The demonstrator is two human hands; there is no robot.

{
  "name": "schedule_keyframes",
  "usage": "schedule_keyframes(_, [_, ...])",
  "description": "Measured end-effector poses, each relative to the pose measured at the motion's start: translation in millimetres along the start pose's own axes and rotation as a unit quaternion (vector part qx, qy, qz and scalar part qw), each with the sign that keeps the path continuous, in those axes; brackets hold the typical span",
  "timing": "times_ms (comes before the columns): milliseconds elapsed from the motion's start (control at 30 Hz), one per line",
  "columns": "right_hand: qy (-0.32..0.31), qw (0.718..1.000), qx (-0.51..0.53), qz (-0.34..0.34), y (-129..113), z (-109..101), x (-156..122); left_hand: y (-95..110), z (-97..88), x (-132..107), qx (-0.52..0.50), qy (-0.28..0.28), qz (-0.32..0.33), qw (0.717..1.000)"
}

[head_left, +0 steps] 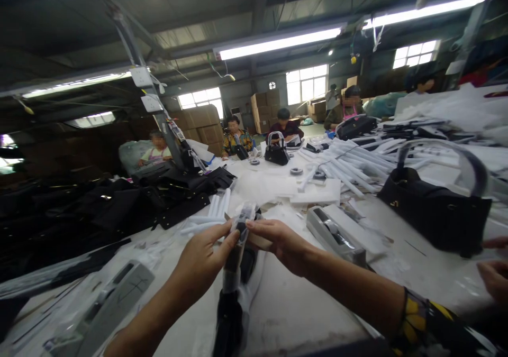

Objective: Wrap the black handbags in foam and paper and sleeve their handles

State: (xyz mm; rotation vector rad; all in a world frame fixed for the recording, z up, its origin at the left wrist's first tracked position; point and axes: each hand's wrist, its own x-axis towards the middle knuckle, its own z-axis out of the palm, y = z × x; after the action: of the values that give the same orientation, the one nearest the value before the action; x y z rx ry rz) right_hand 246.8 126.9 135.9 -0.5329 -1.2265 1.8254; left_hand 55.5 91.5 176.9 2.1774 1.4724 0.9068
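Note:
In the middle of the head view, both hands meet on a black bag strap [234, 256] partly wrapped in clear or whitish film. My left hand [202, 256] pinches it between thumb and fingers from the left. From the right, my right hand [283, 243] presses its thumb on the wrapped upper end [246, 214], its other fingers mostly hidden behind. Below, the strap runs down to a black piece [229, 320] at the bottom edge. A grey tape dispenser [335, 235] stands right of my hands, and another tape dispenser [103, 304] lies at lower left.
A black handbag [436, 203] with a film-wrapped handle stands at right, near another person's hand [494, 277]. Black bag pieces [107, 209] are heaped at left. White foam tubes [345, 161] and sheets cover the table's far part, where several co-workers sit.

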Motion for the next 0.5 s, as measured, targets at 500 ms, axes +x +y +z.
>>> schedule_keyframes(500, [0.074, 0.993, -0.088, -0.018, 6.8, 2.2, -3.8, -0.1, 38.0, -6.9, -0.47, 0.113, -0.147, 0.863])
